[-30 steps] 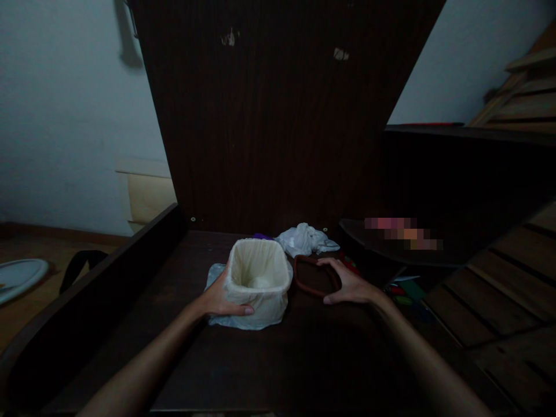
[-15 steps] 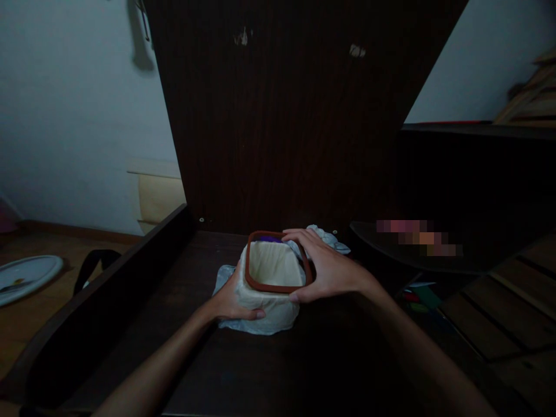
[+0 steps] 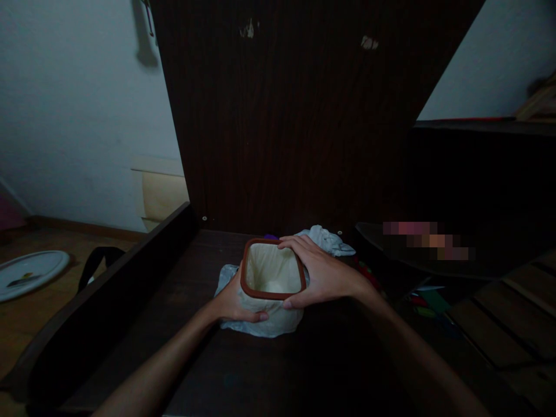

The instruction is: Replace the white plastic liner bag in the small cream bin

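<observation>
A small square bin [image 3: 284,313] stands on the dark wooden surface, lined with a thin whitish plastic bag [image 3: 271,266]. The bag folds over the outside, and its loose edge spreads around the base. On top sits a brown rim frame [image 3: 269,295], framing the opening. My left hand [image 3: 232,301] clasps the bin's left side through the bag, thumb across the front. With fingers on the far edge and thumb on the near edge, my right hand [image 3: 324,275] grips the frame's right side. Behind the bin lies a crumpled white plastic bag [image 3: 328,240].
A tall dark board [image 3: 282,127] rises behind the bin, and a low side rail [image 3: 130,284] borders the left. At right is a dark shelf [image 3: 434,269] with small colored items beneath. A white oval object [image 3: 35,275] lies on the floor at left.
The brown frame has come down level onto the bin's top, where before it sat tilted with a gap at the back and right. My right hand moved slightly with it.
</observation>
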`<state>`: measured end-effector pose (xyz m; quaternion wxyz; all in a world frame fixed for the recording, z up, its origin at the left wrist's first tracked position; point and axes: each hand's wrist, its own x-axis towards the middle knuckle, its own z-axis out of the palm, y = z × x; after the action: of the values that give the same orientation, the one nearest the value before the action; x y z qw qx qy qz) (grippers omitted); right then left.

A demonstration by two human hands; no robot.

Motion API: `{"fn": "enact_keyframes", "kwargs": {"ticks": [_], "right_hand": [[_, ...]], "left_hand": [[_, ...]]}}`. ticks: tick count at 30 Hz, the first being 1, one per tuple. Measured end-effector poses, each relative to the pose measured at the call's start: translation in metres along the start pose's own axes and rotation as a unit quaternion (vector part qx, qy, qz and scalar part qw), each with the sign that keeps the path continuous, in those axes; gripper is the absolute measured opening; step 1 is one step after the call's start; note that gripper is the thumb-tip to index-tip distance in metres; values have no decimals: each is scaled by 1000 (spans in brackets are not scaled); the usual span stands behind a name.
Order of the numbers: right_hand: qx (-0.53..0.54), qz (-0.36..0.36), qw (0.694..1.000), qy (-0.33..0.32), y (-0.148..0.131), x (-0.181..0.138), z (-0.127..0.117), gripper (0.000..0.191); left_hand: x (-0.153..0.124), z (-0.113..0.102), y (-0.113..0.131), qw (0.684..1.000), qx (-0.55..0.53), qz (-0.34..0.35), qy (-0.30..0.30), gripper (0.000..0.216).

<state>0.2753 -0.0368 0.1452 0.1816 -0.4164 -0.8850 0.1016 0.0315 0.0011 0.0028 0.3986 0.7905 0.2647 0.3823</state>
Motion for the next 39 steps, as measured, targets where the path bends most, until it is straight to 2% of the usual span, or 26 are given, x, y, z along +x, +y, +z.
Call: {"fn": "enact_keyframes", "kwargs": {"ticks": [11,25,29,32,39], "right_hand": [[10,25,999,-29,-1,-2,-3,101],[15,66,992,-110,4,2,-8,134],[29,52,994,-89,-1,9,-11,127],[44,28,997,-58,-12,20,-4,122],[28,11,995,-92,-25,39,21,123]], "left_hand": [[-3,2,4,999,-3,-5,35,124],[-2,1,11,999,-14,-39,25,128],[-2,1,9,999,-9,-33,11,130],[-1,1,9,1000,-1,-15,8,130],[3,0,15,1000,1,6,12,130]]}}
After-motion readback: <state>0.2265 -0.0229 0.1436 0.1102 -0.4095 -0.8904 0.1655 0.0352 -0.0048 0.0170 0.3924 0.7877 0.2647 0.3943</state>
